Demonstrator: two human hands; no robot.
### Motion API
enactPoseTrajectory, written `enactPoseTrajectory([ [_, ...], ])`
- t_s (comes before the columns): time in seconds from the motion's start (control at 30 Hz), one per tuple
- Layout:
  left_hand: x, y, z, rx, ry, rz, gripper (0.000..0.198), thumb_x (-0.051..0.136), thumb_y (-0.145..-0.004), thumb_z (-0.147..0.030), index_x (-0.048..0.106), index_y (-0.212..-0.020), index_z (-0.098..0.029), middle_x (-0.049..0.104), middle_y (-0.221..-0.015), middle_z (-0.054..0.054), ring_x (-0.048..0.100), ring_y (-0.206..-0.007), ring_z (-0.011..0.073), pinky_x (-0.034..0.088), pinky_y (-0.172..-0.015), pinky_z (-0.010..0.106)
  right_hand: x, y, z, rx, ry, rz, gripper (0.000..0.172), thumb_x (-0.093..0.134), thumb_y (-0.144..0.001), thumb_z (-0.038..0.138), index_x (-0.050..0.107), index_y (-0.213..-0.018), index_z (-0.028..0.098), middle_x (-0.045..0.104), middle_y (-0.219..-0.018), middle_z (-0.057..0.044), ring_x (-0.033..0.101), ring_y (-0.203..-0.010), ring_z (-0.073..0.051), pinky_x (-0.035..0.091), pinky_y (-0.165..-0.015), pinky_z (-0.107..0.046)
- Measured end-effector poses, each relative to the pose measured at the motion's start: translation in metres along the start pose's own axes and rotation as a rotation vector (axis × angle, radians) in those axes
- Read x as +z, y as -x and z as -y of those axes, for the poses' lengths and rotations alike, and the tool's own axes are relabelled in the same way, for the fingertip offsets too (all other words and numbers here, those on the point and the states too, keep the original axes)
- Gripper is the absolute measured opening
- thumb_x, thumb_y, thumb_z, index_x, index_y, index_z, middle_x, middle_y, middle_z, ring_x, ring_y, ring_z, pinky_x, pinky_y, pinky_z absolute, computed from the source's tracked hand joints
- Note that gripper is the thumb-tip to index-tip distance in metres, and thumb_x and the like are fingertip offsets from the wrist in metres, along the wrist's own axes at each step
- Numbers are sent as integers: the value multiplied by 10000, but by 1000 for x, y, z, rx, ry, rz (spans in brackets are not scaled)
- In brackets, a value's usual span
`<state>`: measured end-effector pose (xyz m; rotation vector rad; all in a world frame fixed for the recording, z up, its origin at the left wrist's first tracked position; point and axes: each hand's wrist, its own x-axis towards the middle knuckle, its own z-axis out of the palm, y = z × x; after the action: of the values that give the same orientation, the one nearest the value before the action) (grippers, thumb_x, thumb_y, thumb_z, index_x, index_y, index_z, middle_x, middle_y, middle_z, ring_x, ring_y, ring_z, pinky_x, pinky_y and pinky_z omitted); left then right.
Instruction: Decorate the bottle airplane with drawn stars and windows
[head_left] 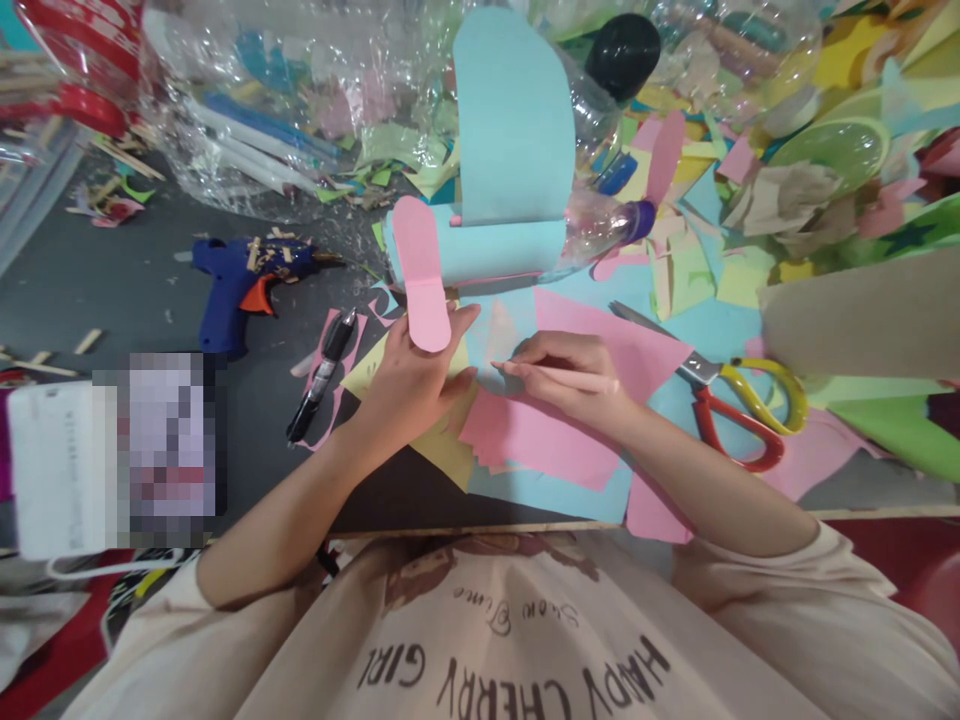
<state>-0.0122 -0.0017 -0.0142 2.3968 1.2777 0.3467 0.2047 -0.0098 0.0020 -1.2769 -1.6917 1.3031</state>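
My right hand [571, 352] grips a slim pale pink pencil [581, 379], its tip down on a small pale piece of paper [504, 325]. My left hand [420, 375] lies open at the left of that piece, thumb and fingers apart on the papers. Under and beside my hands are pink sheets [577, 440], a yellow sheet [442, 455] and light blue paper [600, 500]. Just beyond lies a plastic bottle [592, 235] wrapped in light blue paper, with a broad blue wing [514, 120] and a rounded pink strip [421, 270] that overlaps my left hand.
Scissors [701, 368] with red and yellow handles lie open by my right forearm. At left are a blue glue gun [240, 285], a black pen [322, 375] and a white device [60, 470]. Clear plastic bottles [300, 60] and paper scraps [690, 270] crowd the far side.
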Motion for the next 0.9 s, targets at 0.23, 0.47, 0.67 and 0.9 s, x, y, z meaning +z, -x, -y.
enactPoseTrajectory([
  [0.23, 1, 1, 0, -24, 3, 2, 524, 500, -939, -242, 380, -1444, -175, 493, -1464, 174, 420, -1391, 342, 368, -1121, 556, 2, 0, -3, 41, -65, -68, 205, 673, -803, 293, 616, -629, 201, 636, -596, 10, 555, -559, -119, 411, -516, -257],
  [0.47, 0, 1, 0, -43, -2, 9, 534, 510, -934, -243, 384, -1449, -180, 476, -1479, 177, 420, -1390, 349, 360, -1124, 565, 4, -1, -6, 73, -160, -153, 156, 692, -818, 327, 653, -717, 214, 689, -669, -3, 658, -661, -161, 501, -598, -289],
  [0.67, -1, 1, 0, -5, 6, -5, 512, 494, -944, -233, 385, -1440, -169, 500, -1460, 170, 420, -1398, 324, 359, -1135, 535, 3, -1, -5, 95, -143, -104, 206, 702, -818, 366, 653, -705, 201, 692, -675, -12, 656, -660, -160, 487, -580, -283],
  [0.9, -1, 0, 0, -10, 6, -5, 509, 489, -944, -230, 390, -1438, -158, 503, -1456, 177, 420, -1395, 333, 361, -1133, 538, 4, -1, -6, 77, -98, -132, 275, 678, -828, 416, 620, -662, 204, 640, -609, 1, 610, -603, -144, 458, -547, -272],
])
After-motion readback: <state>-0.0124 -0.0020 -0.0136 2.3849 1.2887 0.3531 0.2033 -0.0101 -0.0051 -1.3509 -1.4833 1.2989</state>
